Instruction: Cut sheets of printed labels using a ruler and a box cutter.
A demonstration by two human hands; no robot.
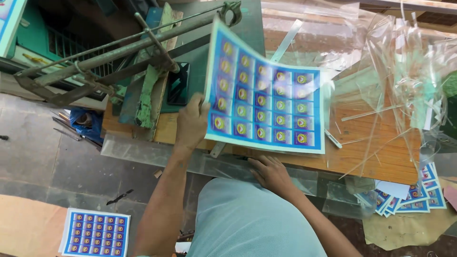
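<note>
My left hand [192, 123] grips the left edge of a glossy printed sheet [266, 102], blue with rows of round yellow-and-red emblems, and holds it tilted above the wooden table [381, 152]. My right hand [271, 173] rests at the table's front edge, just under the sheet's lower border, fingers loosely curled; whether it touches the sheet is unclear. A green lever paper cutter [143, 52] with a long metal arm stands left of the sheet.
Clear plastic strips and film offcuts [395, 71] litter the right of the table. Cut blue label pieces [414, 195] lie at the lower right. Another printed sheet [95, 233] lies on the floor at the lower left. A dark phone-like slab [178, 85] sits by the cutter.
</note>
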